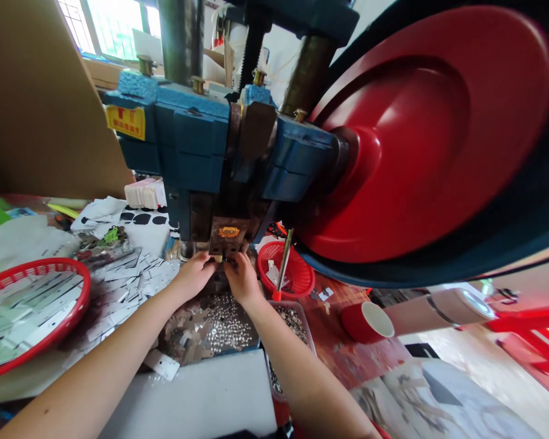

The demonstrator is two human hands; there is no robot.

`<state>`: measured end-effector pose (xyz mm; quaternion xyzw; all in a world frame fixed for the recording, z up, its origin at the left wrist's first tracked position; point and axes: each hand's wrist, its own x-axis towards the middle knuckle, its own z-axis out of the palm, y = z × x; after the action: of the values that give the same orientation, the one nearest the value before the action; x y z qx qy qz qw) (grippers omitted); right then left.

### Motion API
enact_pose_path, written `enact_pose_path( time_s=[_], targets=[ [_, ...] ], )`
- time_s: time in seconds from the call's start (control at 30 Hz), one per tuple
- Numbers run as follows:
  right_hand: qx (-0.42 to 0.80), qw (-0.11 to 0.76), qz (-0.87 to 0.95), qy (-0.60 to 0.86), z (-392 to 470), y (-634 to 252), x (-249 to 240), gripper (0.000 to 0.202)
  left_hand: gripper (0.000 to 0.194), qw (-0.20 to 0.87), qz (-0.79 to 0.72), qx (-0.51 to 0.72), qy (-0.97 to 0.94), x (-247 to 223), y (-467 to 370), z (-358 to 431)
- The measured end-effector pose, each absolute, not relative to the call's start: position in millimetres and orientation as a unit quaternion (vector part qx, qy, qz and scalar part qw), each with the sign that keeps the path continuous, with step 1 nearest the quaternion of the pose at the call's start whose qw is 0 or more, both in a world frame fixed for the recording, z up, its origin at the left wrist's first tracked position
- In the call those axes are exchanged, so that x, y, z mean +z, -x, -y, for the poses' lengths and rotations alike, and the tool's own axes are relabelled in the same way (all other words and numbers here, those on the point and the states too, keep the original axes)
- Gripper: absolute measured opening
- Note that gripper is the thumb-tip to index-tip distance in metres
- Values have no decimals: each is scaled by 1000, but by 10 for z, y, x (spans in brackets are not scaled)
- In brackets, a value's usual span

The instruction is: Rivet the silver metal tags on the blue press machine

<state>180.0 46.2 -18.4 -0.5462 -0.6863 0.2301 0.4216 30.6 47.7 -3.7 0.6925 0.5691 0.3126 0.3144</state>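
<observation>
Both my hands are up at the lower end of a blue press (192, 146), on either side of its dark tool block (229, 235). My left hand (194, 277) has its thumb and fingers drawn together at the block's left edge. Close beside it, my right hand (242, 277) is pinched at the right edge. What the fingertips hold is hidden or too small to name. Below them lie many small shiny metal pieces (229, 326) and flat metal plates (185, 335) in a heap.
A large red flywheel (421, 140) overhangs the right. At left, a red basket (86, 286) holds flat plates, with more plates (132, 280) piled beside it. Another red basket (308, 277), a plastic box (308, 335) of small parts and a red cup (354, 323) stand right.
</observation>
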Motion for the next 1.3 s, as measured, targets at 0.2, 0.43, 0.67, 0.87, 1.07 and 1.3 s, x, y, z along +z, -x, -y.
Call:
enact_pose_path(
  time_s=[0.2, 0.43, 0.67, 0.87, 1.07, 1.3],
  targets=[
    [237, 414, 687, 548, -446, -1782, -165, 13, 36, 337, -556, 304, -696, -17, -264, -475],
    [238, 417, 685, 548, -456, -1788, -180, 14, 34, 306, -566, 315, -698, -36, -267, -474],
    [239, 445, 678, 534, -99, -2150, -188, 14, 28, 201, -593, 260, -736, -29, 71, 83],
    [236, 399, 687, 560, 67, -2426, -284, 15, 28, 105, -599, 101, -788, -125, 32, 421],
    [138, 341, 735, 570, 81, -2517, -372, 18, 20, 128, -600, 124, -780, -151, -44, 429],
    [15, 251, 789, 560, 83, -2438, -434, 21, 24, 213, -572, 215, -763, -241, -76, 539]
  ],
)
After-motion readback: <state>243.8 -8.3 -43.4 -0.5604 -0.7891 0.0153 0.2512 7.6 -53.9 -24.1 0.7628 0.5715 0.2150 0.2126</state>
